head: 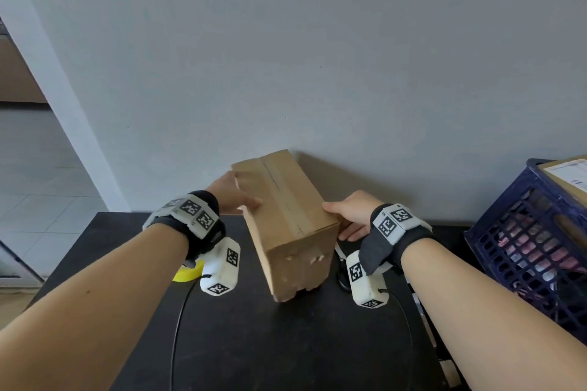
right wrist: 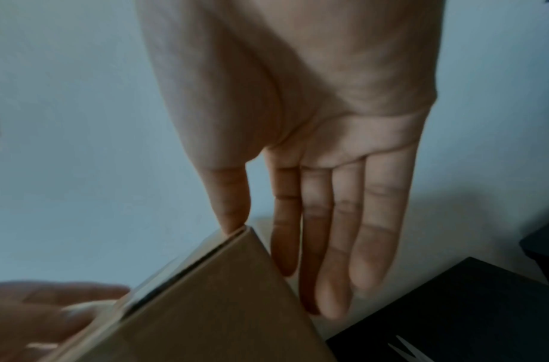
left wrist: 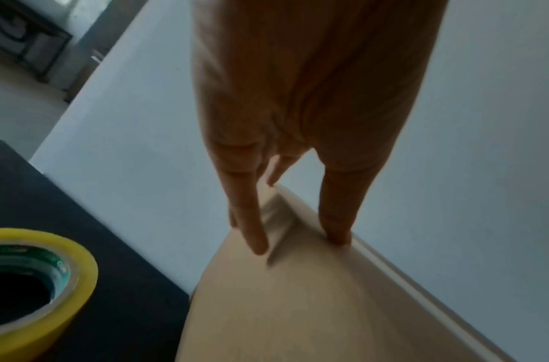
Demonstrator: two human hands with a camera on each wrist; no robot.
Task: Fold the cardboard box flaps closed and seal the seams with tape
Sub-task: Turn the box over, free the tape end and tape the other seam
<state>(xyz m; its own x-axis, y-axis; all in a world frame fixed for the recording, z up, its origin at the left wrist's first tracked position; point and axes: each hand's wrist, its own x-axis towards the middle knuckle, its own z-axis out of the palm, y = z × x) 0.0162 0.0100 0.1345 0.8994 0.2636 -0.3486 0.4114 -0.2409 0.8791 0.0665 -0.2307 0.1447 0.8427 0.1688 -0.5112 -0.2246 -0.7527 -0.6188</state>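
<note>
A brown cardboard box (head: 286,200) stands tilted on the black table (head: 254,343), its top flaps folded shut with a seam line running along the top. My left hand (head: 233,195) lies against the box's left side with straight fingers (left wrist: 251,220), thumb on the top edge. My right hand (head: 341,219) presses the right side with straight fingers (right wrist: 338,245), its thumb touching the top corner. The box (right wrist: 220,306) sits between both palms. A yellow tape roll (left wrist: 34,281) lies flat on the table to the left, partly hidden under my left wrist in the head view.
A grey wall rises right behind the box. A dark blue plastic crate (head: 524,247) with packages stands at the right edge of the table. Scissors (head: 341,276) lie beside the box under my right wrist. The table ends at the left, with tiled floor beyond.
</note>
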